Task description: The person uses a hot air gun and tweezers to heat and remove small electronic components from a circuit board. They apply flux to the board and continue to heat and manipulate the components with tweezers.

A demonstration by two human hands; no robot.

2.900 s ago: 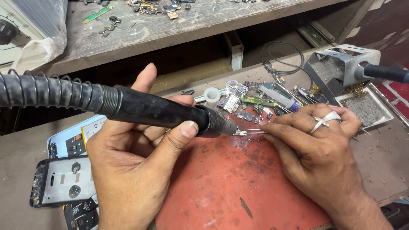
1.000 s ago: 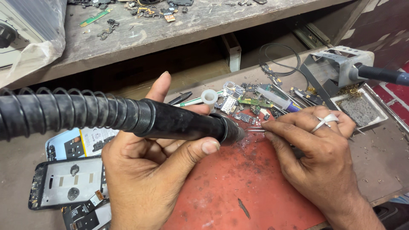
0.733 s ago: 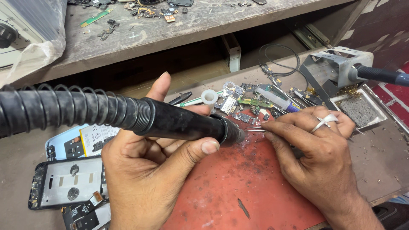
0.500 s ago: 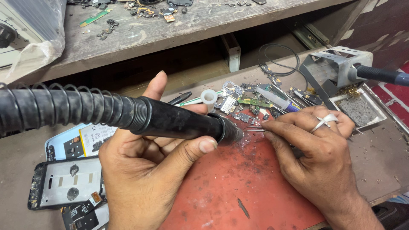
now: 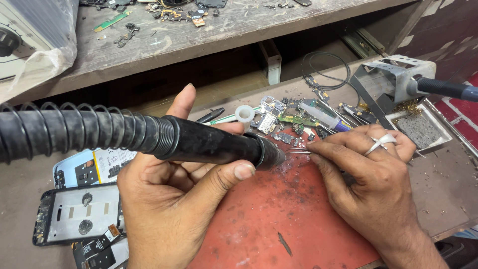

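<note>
My left hand (image 5: 174, 199) grips a black hot-air wand (image 5: 214, 147) with a ribbed hose (image 5: 74, 132) running off to the left. The nozzle points right, down at the red work mat (image 5: 279, 219). My right hand (image 5: 371, 174), with a ring on one finger, pinches thin metal tweezers (image 5: 298, 150) whose tips sit just in front of the nozzle. What the tweezers touch is too small to make out.
Small circuit boards and parts (image 5: 286, 119) lie behind the mat. A soldering iron in its metal stand (image 5: 398, 82) with a sponge tray (image 5: 423, 132) is at the right. Phone frames (image 5: 77, 214) lie at the left. A cluttered wooden shelf (image 5: 199, 30) runs above.
The wand's hose has shifted a little and the nozzle stays at the tweezer tips. Both hands hold nearly the same places.
</note>
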